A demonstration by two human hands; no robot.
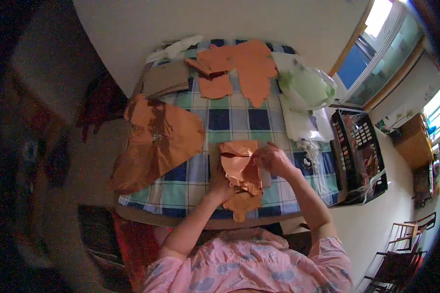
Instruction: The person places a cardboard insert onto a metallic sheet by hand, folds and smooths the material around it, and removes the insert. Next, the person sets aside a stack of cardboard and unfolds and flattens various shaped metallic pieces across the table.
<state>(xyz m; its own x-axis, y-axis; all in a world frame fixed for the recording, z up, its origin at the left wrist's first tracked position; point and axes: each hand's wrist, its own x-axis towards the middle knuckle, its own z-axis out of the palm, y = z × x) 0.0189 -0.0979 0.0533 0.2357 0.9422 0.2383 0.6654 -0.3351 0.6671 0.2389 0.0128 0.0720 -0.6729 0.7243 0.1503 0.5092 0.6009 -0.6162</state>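
Observation:
Between my hands, near the front edge of the table, lies an orange-brown leather-like piece [242, 166], creased and partly folded, with a lobed lower end. My left hand [221, 188] is at its lower left side, the fingers partly hidden under or behind the piece. At the upper right edge of the same piece, my right hand [274, 160] has its fingers bent together on the material. A flat, pale brown edge shows beneath the piece on the right.
A checked cloth [220, 117] covers the table. A large brown crumpled piece [166, 141] lies left, orange pieces [254, 68] and a cardboard sheet [166, 78] at the back. Clear plastic bags [308, 88] lie right, beside a black basket [362, 151].

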